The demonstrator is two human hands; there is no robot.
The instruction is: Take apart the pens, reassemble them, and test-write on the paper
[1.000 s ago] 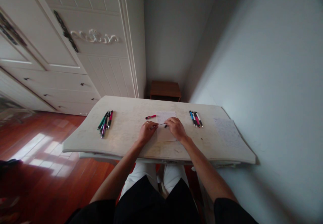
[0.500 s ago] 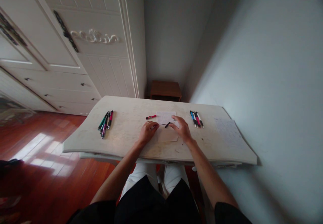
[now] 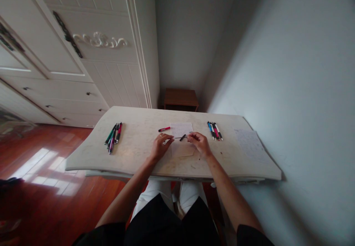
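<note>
My left hand (image 3: 160,146) pinches the left end of a thin dark stick that looks like a pen refill (image 3: 178,137). At its right end, the closed fingertips of my right hand (image 3: 200,142) meet. A short black pen part (image 3: 182,138) lies slanted between my hands, over the white paper (image 3: 180,127); whether it touches the refill I cannot tell. Just beyond my left hand is a red pen barrel (image 3: 164,129) with a black end, lying on the table.
The white table (image 3: 144,127) holds a bunch of pens (image 3: 113,137) on the left and several pens (image 3: 215,130) in a row on the right. A written sheet (image 3: 251,142) lies near the right edge. A white wardrobe (image 3: 116,72) and a wall (image 3: 277,72) flank the table.
My right hand's fingers, spread apart before, have come together at the refill's right end. My left hand keeps its pinch. The view has shifted slightly.
</note>
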